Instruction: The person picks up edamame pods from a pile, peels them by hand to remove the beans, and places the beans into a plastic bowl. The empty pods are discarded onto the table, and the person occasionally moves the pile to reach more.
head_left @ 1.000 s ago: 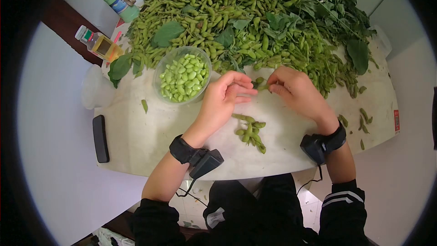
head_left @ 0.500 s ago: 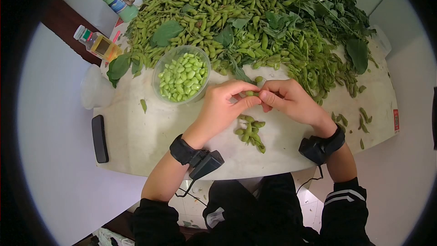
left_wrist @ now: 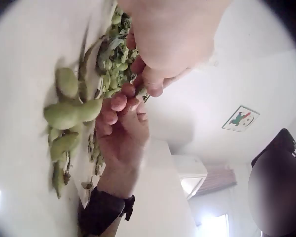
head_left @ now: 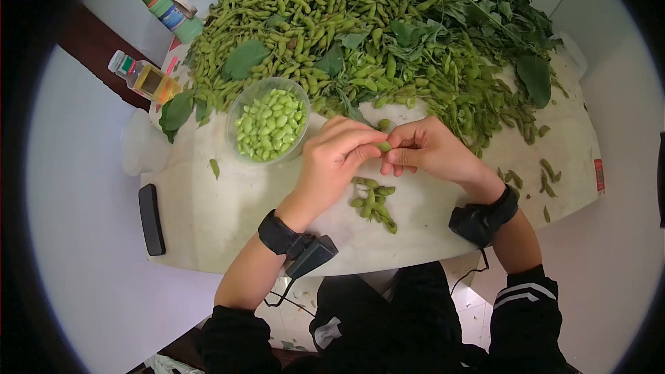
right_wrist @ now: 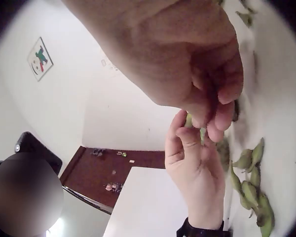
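Pinching one green pod (head_left: pixel 384 146) over the counter (head_left: pixel 208 211), near the tub (head_left: pixel 239 102) of beans (head_left: pixel 272 125), are the left hand (head_left: pixel 325 164) and right hand (head_left: pixel 436 154), while the flask label (head_left: pixel 172 18) seems too small to read.

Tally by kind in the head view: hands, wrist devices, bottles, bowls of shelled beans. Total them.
Left hand, right hand: 2
Left wrist device, right wrist device: 2
Green bottle, clear bottle: 2
Bowl of shelled beans: 1
Total: 7
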A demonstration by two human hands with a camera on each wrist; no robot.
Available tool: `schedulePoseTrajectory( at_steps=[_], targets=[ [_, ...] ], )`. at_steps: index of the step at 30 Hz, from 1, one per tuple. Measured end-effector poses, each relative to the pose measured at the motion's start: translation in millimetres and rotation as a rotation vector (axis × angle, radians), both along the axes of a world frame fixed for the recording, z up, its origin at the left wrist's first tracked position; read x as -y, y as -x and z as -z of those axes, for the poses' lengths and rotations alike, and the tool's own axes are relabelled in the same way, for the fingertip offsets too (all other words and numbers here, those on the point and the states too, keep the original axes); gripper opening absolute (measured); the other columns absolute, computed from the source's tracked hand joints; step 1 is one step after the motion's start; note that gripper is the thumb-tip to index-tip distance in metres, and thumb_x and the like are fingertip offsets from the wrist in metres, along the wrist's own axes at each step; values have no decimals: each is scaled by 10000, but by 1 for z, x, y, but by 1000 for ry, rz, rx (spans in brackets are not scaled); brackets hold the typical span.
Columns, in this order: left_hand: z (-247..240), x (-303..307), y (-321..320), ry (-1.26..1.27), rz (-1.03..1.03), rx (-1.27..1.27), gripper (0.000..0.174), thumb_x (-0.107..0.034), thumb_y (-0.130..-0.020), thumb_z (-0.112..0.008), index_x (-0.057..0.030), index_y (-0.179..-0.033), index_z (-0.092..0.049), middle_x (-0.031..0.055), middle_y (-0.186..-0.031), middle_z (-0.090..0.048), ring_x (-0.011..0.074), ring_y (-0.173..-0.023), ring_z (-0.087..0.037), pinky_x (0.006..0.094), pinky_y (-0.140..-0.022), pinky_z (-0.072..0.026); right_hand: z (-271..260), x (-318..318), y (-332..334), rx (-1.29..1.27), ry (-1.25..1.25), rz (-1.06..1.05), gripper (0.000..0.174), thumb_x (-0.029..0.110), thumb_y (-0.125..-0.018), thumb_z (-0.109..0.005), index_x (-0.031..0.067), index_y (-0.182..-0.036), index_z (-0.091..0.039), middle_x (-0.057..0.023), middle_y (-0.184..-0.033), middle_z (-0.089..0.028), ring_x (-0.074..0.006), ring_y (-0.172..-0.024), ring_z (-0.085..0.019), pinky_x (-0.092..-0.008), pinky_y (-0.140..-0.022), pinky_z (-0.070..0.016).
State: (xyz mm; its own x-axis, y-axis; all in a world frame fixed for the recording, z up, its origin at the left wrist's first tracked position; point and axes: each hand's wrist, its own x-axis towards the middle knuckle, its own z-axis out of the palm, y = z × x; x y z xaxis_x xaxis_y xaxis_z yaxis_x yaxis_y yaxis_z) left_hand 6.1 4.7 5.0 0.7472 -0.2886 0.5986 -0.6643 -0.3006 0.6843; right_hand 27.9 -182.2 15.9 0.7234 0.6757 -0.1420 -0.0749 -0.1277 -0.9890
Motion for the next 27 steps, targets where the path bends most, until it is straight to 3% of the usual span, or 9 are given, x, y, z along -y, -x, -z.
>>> schedulePoseTrajectory(
  at_steps=[7,10,12,13,15,16,18,22,27],
  targets=[
    [0,-6,3,-24,-55,-113,208,33,-673,-620,-15,-874,-604,92,-760,-594,220,-680,-555,290,-587,-452,-9,-9,10,5,37,58,117,102,-790,-568,6,-733,-601,-51,-660,-619,-77,-556,-546,-184,-480,-384],
    [-1,-1,4,29,-6,-134,200,-59,-777,-574,-13,-972,-569,109,-872,-605,211,-771,-597,290,-651,-467,-8,-7,6,-21,32,149,136,126,-796,-555,11,-737,-598,-49,-644,-610,-77,-541,-539,-183,-470,-376],
    [7,0,5,229,65,-366,394,-300,-867,-468,-48,-1169,-443,148,-1091,-540,237,-911,-585,301,-769,-455,-8,-4,3,-34,-12,230,156,147,-803,-548,20,-723,-589,-43,-627,-600,-76,-529,-531,-185,-465,-372],
    [7,-1,5,229,65,-366,394,-300,-867,-468,-48,-1169,-443,148,-1091,-540,237,-911,-585,301,-769,-455,-8,-2,2,-46,-55,312,177,168,-810,-542,29,-709,-580,-37,-610,-590,-75,-518,-523,-187,-460,-369],
    [5,-1,5,541,329,-612,714,-575,-808,-359,-129,-1336,-178,172,-1300,-344,282,-1030,-522,356,-878,-399,-11,1,1,-43,-91,312,151,151,-852,-479,30,-783,-536,-31,-623,-562,-74,-544,-510,-193,-486,-361],
    [2,0,6,540,328,-613,714,-575,-808,-359,-129,-1336,-178,172,-1300,-344,282,-1030,-522,356,-878,-399,-12,2,1,-89,-227,330,153,165,-863,-468,34,-803,-520,-42,-648,-565,-84,-563,-512,-203,-501,-368],
    [-7,3,8,649,361,-672,904,-703,-708,-343,-204,-1359,36,174,-1379,-172,325,-1101,-451,413,-930,-342,-11,5,-1,-78,-383,255,177,215,-890,-441,48,-845,-479,-74,-740,-569,-121,-663,-527,-241,-568,-400],
    [-11,5,11,611,376,-643,950,-766,-657,-278,-233,-1351,91,164,-1395,-132,292,-1076,-461,393,-907,-357,-9,-5,8,-13,-386,-16,211,204,-896,-432,24,-826,-516,-76,-846,-597,-133,-819,-548,-250,-684,-440],
    [-8,4,8,635,513,-655,984,-738,-662,-376,-233,-1347,117,151,-1404,-89,319,-1210,-310,454,-967,-271,1,-11,9,124,-242,165,208,180,-888,-441,11,-805,-529,-76,-852,-599,-128,-793,-544,-254,-694,-437]
  ],
)
